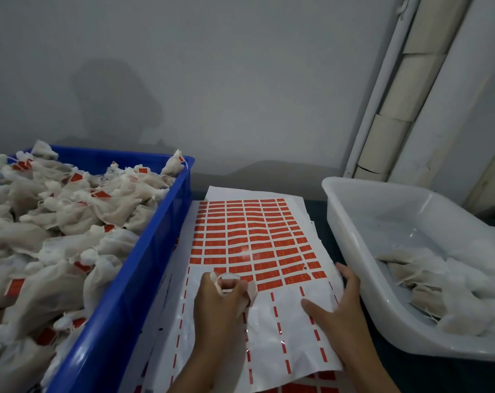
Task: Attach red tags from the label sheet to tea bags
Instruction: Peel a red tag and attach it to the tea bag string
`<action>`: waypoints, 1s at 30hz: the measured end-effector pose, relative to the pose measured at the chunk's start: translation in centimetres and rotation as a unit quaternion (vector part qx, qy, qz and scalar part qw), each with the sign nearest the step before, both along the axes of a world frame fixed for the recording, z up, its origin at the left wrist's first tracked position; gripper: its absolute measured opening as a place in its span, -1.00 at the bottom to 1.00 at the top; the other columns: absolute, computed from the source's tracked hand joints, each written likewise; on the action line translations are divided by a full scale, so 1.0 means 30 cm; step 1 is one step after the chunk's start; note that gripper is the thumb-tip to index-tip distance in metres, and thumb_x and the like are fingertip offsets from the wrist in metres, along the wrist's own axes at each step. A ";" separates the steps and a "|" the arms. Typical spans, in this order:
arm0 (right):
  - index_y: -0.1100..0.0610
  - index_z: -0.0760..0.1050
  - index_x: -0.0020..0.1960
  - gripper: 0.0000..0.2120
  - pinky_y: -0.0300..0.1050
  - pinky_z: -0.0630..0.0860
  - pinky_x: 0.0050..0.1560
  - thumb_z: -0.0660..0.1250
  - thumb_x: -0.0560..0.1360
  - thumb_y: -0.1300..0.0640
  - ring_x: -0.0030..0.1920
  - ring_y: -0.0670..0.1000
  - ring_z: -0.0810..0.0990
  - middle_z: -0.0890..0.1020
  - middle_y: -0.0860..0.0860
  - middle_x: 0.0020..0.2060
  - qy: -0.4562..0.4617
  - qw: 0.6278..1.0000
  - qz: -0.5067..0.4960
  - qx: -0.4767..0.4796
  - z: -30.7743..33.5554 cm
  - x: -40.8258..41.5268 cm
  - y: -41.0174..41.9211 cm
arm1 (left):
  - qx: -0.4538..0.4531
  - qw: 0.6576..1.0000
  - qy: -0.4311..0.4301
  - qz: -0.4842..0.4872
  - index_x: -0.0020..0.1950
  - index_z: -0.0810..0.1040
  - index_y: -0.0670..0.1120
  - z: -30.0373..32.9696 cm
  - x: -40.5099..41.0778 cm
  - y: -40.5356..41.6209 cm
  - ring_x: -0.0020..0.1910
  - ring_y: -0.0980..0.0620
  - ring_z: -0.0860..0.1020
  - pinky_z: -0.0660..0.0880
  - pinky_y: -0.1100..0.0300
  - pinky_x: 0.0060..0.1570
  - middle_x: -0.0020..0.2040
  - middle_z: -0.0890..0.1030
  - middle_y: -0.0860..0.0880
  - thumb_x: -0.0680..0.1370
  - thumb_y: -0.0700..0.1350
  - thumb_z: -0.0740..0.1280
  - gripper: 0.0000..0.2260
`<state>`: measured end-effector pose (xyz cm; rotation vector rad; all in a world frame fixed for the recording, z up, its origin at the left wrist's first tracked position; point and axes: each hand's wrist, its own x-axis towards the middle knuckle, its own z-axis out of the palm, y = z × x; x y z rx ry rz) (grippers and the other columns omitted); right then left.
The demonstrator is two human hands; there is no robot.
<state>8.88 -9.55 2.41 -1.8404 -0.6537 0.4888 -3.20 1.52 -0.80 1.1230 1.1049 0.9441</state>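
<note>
Left hand (222, 299) fingers curled at the nearest full row of red tags (249, 239), probably pinching one plus a string; too blurry to confirm. Right hand (337, 302) flat, pinning the label sheet (269, 321). Risk: tag tears or sheet lifts if the right hand eases off. Sheet lies on dark tabletop between blue crate (144, 268) of tagged tea bags (56, 222) and white tub (354, 222); grey wall (240, 80) behind.

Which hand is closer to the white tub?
Right. The right hand rests on the label sheet beside the white tub; the left hand is farther away, mid-sheet.
</note>
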 end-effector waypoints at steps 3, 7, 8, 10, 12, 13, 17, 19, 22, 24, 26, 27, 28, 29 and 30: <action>-0.16 0.08 0.29 -0.33 -0.05 0.43 0.10 0.44 0.36 -0.02 0.02 -0.12 0.39 0.31 -0.05 0.25 -0.067 0.994 0.012 -0.091 -0.014 0.014 -0.005 | -0.012 0.999 0.027 0.045 0.01 0.45 0.00 0.009 -0.009 0.019 -0.15 0.06 0.60 0.52 0.28 -0.24 0.01 0.59 0.13 0.46 -0.06 0.40 -0.81; -0.17 0.08 0.24 -0.44 -0.18 0.50 0.00 0.36 0.40 -0.13 -0.07 -0.15 0.44 0.23 -0.06 0.23 -0.162 0.965 0.026 -0.203 -0.013 0.012 -0.023 | 0.006 0.990 0.118 0.077 0.22 0.39 -0.03 0.031 -0.025 0.048 -0.02 -0.02 0.52 0.49 0.03 0.04 0.16 0.53 -0.01 0.47 0.00 0.37 -0.63; -0.17 0.09 0.22 -0.47 -0.19 0.52 0.00 0.35 0.41 -0.15 -0.07 -0.15 0.46 0.23 -0.06 0.22 -0.177 0.957 0.039 -0.228 -0.009 0.005 -0.026 | 0.002 0.990 0.116 0.075 0.25 0.37 -0.01 0.037 -0.022 0.043 -0.01 -0.02 0.52 0.49 0.00 0.07 0.18 0.52 0.00 0.46 0.02 0.37 -0.60; -0.16 0.10 0.22 -0.48 -0.21 0.53 0.03 0.30 0.41 -0.22 -0.03 -0.14 0.49 0.22 -0.05 0.25 -0.203 0.935 0.060 -0.283 -0.001 -0.011 -0.033 | -0.003 0.992 0.112 0.060 0.21 0.34 0.08 0.038 -0.014 0.027 -0.01 0.01 0.53 0.50 0.00 0.04 0.12 0.50 0.06 0.45 0.06 0.38 -0.62; -0.13 0.08 0.29 -0.40 -0.13 0.48 0.17 0.23 0.39 -0.32 0.16 -0.08 0.45 0.21 -0.02 0.33 -0.245 0.898 0.065 -0.360 0.012 -0.026 -0.034 | 0.025 0.991 0.122 0.037 0.11 0.35 0.11 0.029 -0.009 0.013 -0.03 0.02 0.54 0.51 0.06 -0.01 0.07 0.50 0.12 0.44 0.10 0.38 -0.68; -0.12 0.07 0.32 -0.36 -0.05 0.40 0.27 0.19 0.38 -0.36 0.27 -0.02 0.37 0.19 0.00 0.37 -0.281 0.869 0.061 -0.402 0.020 -0.033 -0.032 | 0.043 0.991 0.125 0.023 0.09 0.38 0.09 0.024 -0.007 0.010 -0.04 0.01 0.57 0.52 0.07 -0.03 0.06 0.53 0.12 0.43 0.11 0.38 -0.68; -0.09 0.08 0.40 -0.38 0.11 0.08 0.42 0.16 0.44 -0.30 0.43 0.05 0.18 0.18 -0.02 0.44 -0.416 0.811 0.070 -0.404 0.056 -0.076 0.009 | 0.079 0.990 0.113 -0.021 0.03 0.42 0.08 0.016 -0.006 0.003 -0.13 0.03 0.61 0.54 0.21 -0.16 -0.01 0.59 0.12 0.40 0.11 0.40 -0.71; -0.14 0.13 0.37 -0.48 0.02 0.22 0.39 0.14 0.47 -0.25 0.32 -0.04 0.38 0.35 -0.11 0.36 -0.331 0.897 0.096 -0.277 0.073 -0.112 0.047 | 0.098 0.988 0.112 -0.032 0.01 0.43 0.05 0.018 -0.006 -0.002 -0.16 0.04 0.62 0.57 0.21 -0.14 -0.04 0.61 0.10 0.39 0.09 0.41 -0.71; -0.11 0.31 0.20 -0.69 -0.15 0.50 0.16 0.22 0.49 -0.13 0.00 -0.09 0.60 0.59 -0.10 0.09 -0.180 0.966 0.128 -0.136 0.101 -0.143 0.101 | 0.127 0.982 0.128 -0.051 0.03 0.45 -0.02 0.028 -0.007 -0.010 -0.16 0.01 0.62 0.61 0.11 -0.06 -0.06 0.62 0.03 0.40 0.04 0.43 -0.71; -0.05 0.39 0.08 -0.82 -0.22 0.55 0.02 0.29 0.50 0.02 -0.14 -0.08 0.62 0.63 -0.04 -0.04 -0.152 0.975 0.126 -0.103 0.098 -0.128 0.121 | 0.145 0.978 0.136 -0.060 0.05 0.46 -0.05 0.029 -0.006 -0.010 -0.16 0.01 0.62 0.61 0.12 -0.06 -0.06 0.62 0.01 0.41 0.01 0.43 -0.70; 0.03 0.44 -0.02 -0.92 -0.29 0.58 -0.16 0.32 0.49 0.11 -0.24 -0.08 0.63 0.64 0.01 -0.14 -0.123 0.982 0.119 -0.074 0.087 -0.113 0.127 | 0.153 0.976 0.142 -0.061 0.05 0.47 -0.07 0.025 -0.003 -0.009 -0.15 0.00 0.62 0.61 0.10 -0.05 -0.06 0.61 -0.01 0.42 0.00 0.43 -0.71; 0.04 0.46 -0.07 -0.95 -0.33 0.57 -0.25 0.32 0.49 0.13 -0.28 -0.09 0.63 0.64 0.01 -0.18 -0.107 0.985 0.120 -0.059 0.078 -0.109 0.127 | 0.149 0.977 0.137 -0.061 0.04 0.47 -0.07 0.022 -0.002 -0.008 -0.14 -0.01 0.62 0.61 0.07 -0.05 -0.06 0.61 -0.01 0.42 0.00 0.43 -0.71; 0.05 0.45 -0.11 -0.96 -0.36 0.55 -0.32 0.31 0.49 0.14 -0.31 -0.10 0.63 0.64 0.01 -0.22 -0.096 0.987 0.124 -0.045 0.067 -0.109 0.125 | 0.143 0.980 0.127 -0.060 0.03 0.47 -0.07 0.019 -0.001 -0.010 -0.14 -0.02 0.62 0.61 0.05 -0.04 -0.06 0.61 -0.02 0.41 -0.01 0.43 -0.72; 0.04 0.45 -0.15 -0.94 -0.38 0.53 -0.35 0.31 0.50 0.14 -0.34 -0.11 0.63 0.64 -0.01 -0.26 -0.087 0.987 0.129 -0.030 0.055 -0.111 0.121 | 0.137 0.982 0.119 -0.061 0.02 0.47 -0.07 0.017 -0.001 -0.011 -0.13 -0.03 0.62 0.61 0.03 -0.05 -0.07 0.62 -0.02 0.41 -0.01 0.44 -0.72; 0.03 0.45 -0.18 -0.91 -0.40 0.52 -0.35 0.30 0.50 0.15 -0.35 -0.12 0.63 0.64 -0.02 -0.29 -0.081 0.988 0.132 -0.017 0.042 -0.111 0.118 | 0.135 0.982 0.114 -0.063 0.02 0.47 -0.07 0.014 -0.001 -0.012 -0.13 -0.03 0.62 0.61 0.01 -0.05 -0.07 0.62 -0.03 0.41 -0.01 0.43 -0.73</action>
